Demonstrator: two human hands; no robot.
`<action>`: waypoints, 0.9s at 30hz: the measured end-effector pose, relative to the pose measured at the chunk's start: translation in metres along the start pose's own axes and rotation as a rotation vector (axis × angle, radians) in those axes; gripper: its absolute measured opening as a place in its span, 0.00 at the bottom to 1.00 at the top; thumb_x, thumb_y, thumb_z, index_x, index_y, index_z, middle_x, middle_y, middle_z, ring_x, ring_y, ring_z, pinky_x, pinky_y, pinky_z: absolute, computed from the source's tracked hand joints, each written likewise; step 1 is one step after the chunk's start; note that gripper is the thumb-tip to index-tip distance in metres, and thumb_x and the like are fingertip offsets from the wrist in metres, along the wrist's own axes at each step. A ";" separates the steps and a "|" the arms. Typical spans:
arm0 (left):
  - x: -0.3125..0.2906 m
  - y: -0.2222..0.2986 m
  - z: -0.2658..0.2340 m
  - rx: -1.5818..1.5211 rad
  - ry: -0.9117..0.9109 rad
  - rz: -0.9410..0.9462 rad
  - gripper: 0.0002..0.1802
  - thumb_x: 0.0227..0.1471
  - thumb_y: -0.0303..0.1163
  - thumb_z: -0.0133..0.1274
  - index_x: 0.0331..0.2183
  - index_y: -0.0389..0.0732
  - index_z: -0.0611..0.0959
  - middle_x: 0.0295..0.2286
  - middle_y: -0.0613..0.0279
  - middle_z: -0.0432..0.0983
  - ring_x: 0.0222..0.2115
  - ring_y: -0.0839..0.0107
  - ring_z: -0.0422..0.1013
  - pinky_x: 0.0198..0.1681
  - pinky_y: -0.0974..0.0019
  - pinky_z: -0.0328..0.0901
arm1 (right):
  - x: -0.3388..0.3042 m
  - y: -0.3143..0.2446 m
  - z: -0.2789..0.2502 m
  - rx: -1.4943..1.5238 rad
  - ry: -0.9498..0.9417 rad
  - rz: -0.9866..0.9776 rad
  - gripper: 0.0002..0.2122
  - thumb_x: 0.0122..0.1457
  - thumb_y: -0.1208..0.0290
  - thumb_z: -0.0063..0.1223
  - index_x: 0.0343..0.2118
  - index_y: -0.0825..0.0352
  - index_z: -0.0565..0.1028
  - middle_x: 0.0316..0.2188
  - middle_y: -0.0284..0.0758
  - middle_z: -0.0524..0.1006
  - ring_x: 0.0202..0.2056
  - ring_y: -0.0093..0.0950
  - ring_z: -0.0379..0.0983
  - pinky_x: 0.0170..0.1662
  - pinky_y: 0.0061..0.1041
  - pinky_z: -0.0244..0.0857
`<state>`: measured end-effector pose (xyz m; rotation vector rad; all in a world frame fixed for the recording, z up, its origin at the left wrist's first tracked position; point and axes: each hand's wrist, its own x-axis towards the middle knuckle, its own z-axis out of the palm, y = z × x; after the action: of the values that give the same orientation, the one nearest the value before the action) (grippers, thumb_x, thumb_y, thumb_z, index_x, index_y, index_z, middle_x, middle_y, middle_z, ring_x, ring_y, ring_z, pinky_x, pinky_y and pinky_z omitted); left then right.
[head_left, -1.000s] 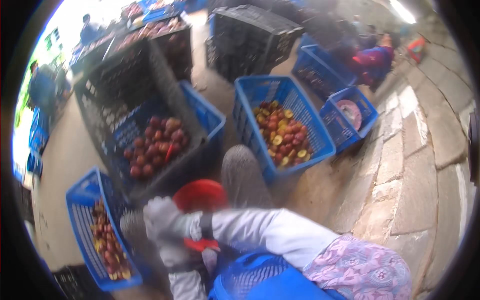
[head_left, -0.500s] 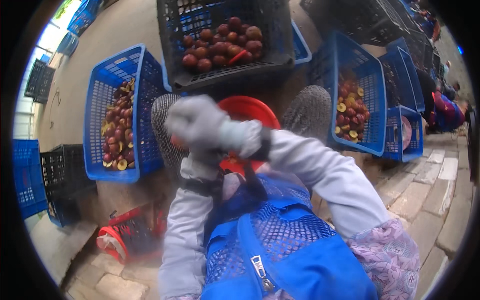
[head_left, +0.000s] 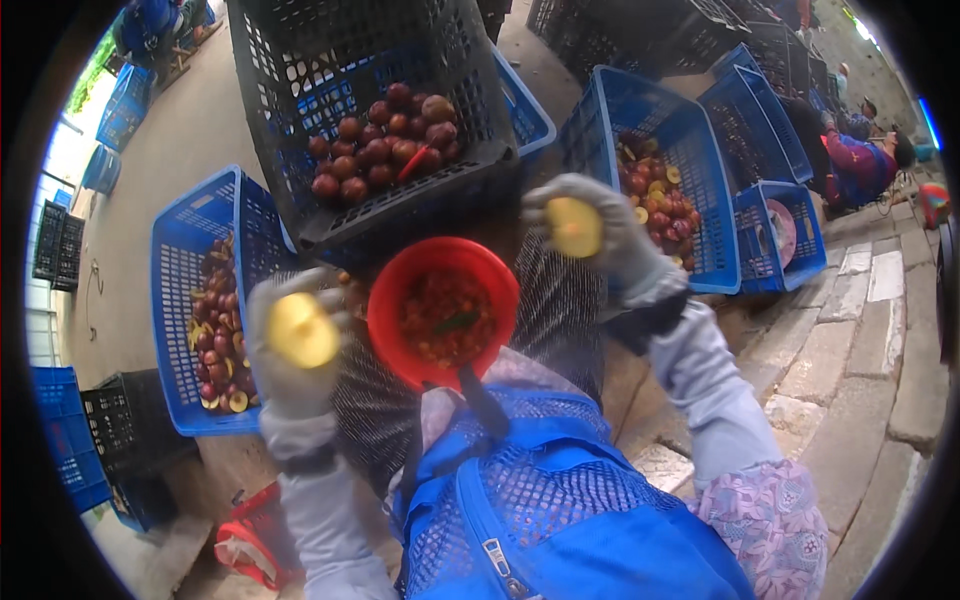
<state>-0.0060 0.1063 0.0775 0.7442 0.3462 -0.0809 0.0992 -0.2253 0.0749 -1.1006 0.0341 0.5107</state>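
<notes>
Head-worn fisheye, looking down — close

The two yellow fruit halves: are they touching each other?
Apart. The head view shows the left hand holding one half and the right hand the other half, with the red bowl between them.

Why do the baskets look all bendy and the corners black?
Head view: a fisheye lens curves straight edges like the blue crate near the rim, leaving black corners; soft daylight, no harsh glare; the left hand and right hand look fairly sharp.
</notes>
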 end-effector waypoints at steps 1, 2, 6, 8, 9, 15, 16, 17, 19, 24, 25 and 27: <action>-0.008 0.021 -0.012 0.168 0.062 0.167 0.25 0.57 0.46 0.40 0.40 0.31 0.75 0.32 0.50 0.74 0.28 0.65 0.73 0.25 0.67 0.70 | -0.010 -0.016 -0.030 -0.608 0.029 -0.306 0.13 0.56 0.60 0.49 0.35 0.65 0.76 0.32 0.37 0.77 0.33 0.27 0.75 0.35 0.27 0.70; -0.013 0.042 -0.030 0.336 0.124 0.333 0.23 0.58 0.43 0.41 0.41 0.30 0.74 0.34 0.49 0.73 0.29 0.66 0.73 0.27 0.69 0.70 | -0.018 -0.031 -0.062 -1.214 0.070 -0.609 0.11 0.54 0.60 0.50 0.33 0.63 0.76 0.31 0.36 0.77 0.32 0.26 0.74 0.34 0.27 0.69; -0.030 0.138 -0.126 1.508 0.976 0.875 0.19 0.56 0.30 0.43 0.46 0.28 0.71 0.42 0.50 0.68 0.41 0.69 0.68 0.44 0.67 0.64 | -0.026 -0.070 -0.106 -2.106 0.684 -0.484 0.11 0.50 0.61 0.52 0.29 0.64 0.77 0.25 0.35 0.75 0.29 0.30 0.73 0.35 0.29 0.66; -0.018 0.139 -0.114 1.423 0.811 0.939 0.18 0.57 0.30 0.42 0.46 0.31 0.72 0.43 0.51 0.68 0.44 0.66 0.66 0.48 0.67 0.60 | 0.001 -0.073 -0.066 -1.679 0.464 -0.501 0.11 0.51 0.62 0.49 0.27 0.65 0.75 0.24 0.37 0.74 0.29 0.35 0.73 0.35 0.30 0.66; -0.007 0.135 -0.097 1.330 0.628 0.990 0.17 0.57 0.31 0.42 0.46 0.34 0.73 0.43 0.51 0.68 0.47 0.64 0.64 0.53 0.66 0.56 | 0.021 -0.071 -0.046 -1.454 0.344 -0.425 0.11 0.51 0.62 0.49 0.26 0.65 0.75 0.24 0.38 0.74 0.29 0.35 0.73 0.35 0.31 0.66; 0.127 0.074 0.054 1.088 -0.077 0.264 0.15 0.57 0.30 0.41 0.46 0.38 0.73 0.37 0.68 0.72 0.34 0.84 0.69 0.33 0.84 0.60 | 0.189 -0.002 0.059 -2.171 -0.352 -0.317 0.10 0.49 0.62 0.47 0.31 0.57 0.77 0.31 0.34 0.77 0.37 0.36 0.74 0.39 0.36 0.67; 0.152 0.061 0.067 1.065 -0.058 0.215 0.15 0.56 0.30 0.43 0.45 0.39 0.73 0.34 0.69 0.72 0.31 0.85 0.69 0.29 0.85 0.60 | 0.216 0.019 0.062 -2.269 -0.445 -0.317 0.10 0.49 0.62 0.47 0.33 0.54 0.77 0.35 0.31 0.77 0.41 0.34 0.74 0.42 0.38 0.66; 0.178 0.058 0.055 0.979 -0.124 0.137 0.14 0.56 0.30 0.44 0.44 0.40 0.73 0.34 0.67 0.72 0.28 0.85 0.70 0.25 0.85 0.60 | 0.229 0.033 0.081 -2.322 -0.498 -0.345 0.10 0.51 0.62 0.47 0.34 0.55 0.77 0.34 0.32 0.77 0.41 0.33 0.73 0.43 0.35 0.66; 0.221 0.050 0.042 0.940 -0.023 0.049 0.14 0.53 0.32 0.46 0.42 0.40 0.75 0.32 0.65 0.74 0.26 0.80 0.70 0.26 0.78 0.63 | 0.275 0.087 0.082 -2.052 -0.445 -0.294 0.12 0.55 0.62 0.44 0.39 0.56 0.75 0.36 0.33 0.75 0.40 0.32 0.72 0.44 0.33 0.65; 0.380 -0.065 0.014 1.392 -0.316 0.423 0.20 0.49 0.37 0.49 0.44 0.41 0.75 0.36 0.50 0.74 0.34 0.56 0.71 0.36 0.58 0.65 | 0.385 0.210 -0.074 -1.556 0.207 -0.246 0.14 0.62 0.65 0.32 0.49 0.58 0.66 0.50 0.35 0.67 0.49 0.26 0.64 0.50 0.25 0.59; 0.393 -0.067 -0.009 1.541 -0.275 0.388 0.21 0.47 0.39 0.50 0.44 0.41 0.74 0.37 0.49 0.73 0.36 0.54 0.71 0.38 0.56 0.66 | 0.396 0.229 -0.063 -0.762 0.130 -0.249 0.14 0.62 0.65 0.36 0.49 0.58 0.66 0.49 0.33 0.67 0.46 0.26 0.64 0.49 0.24 0.60; 0.419 -0.062 -0.105 1.759 -0.103 0.268 0.25 0.44 0.42 0.52 0.44 0.42 0.73 0.40 0.45 0.71 0.39 0.50 0.71 0.40 0.53 0.66 | 0.379 0.257 -0.019 -0.912 0.068 -0.277 0.14 0.60 0.62 0.39 0.47 0.58 0.68 0.44 0.34 0.70 0.45 0.27 0.67 0.45 0.28 0.61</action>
<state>0.3468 0.1530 -0.1755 2.5042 -0.0208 -0.1668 0.3333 -0.0088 -0.2542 -1.9775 -0.3168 0.2235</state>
